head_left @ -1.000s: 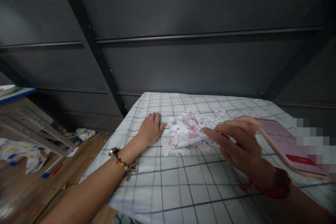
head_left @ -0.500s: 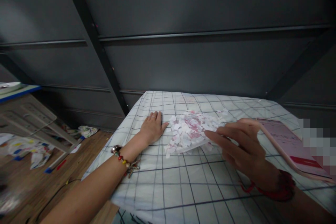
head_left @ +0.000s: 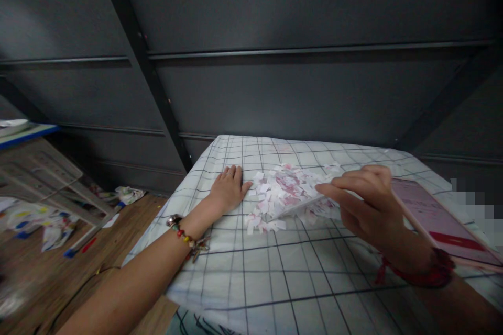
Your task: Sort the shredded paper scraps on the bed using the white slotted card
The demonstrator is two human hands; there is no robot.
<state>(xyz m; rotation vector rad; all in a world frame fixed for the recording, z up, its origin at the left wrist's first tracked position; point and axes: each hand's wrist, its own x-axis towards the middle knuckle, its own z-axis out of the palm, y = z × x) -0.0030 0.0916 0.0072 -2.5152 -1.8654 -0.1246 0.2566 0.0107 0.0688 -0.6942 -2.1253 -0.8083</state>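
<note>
A loose heap of torn paper scraps [head_left: 283, 188], white with pink patches, lies on the checked cloth [head_left: 271, 277]. My left hand [head_left: 228, 188] rests palm down on the cloth at the heap's left side, fingers stretched out and thumb close to the scraps. On the right, my right hand [head_left: 365, 204] pinches a thin white stick [head_left: 298, 207] between thumb and fingers. The stick slants down to the left across the near side of the heap, its far tip among the scraps. Its exact kind I cannot make out.
A pink-edged phone [head_left: 444, 220] with a lit screen lies beside my right wrist. Dark panels [head_left: 275, 94] stand behind the table. To the left are a blue-edged table [head_left: 35, 133], a cable [head_left: 84, 282] and litter [head_left: 129, 194] on the wooden floor.
My right hand has shifted slightly right and up with the white stick, showing more of the stick. My left hand stays in place.
</note>
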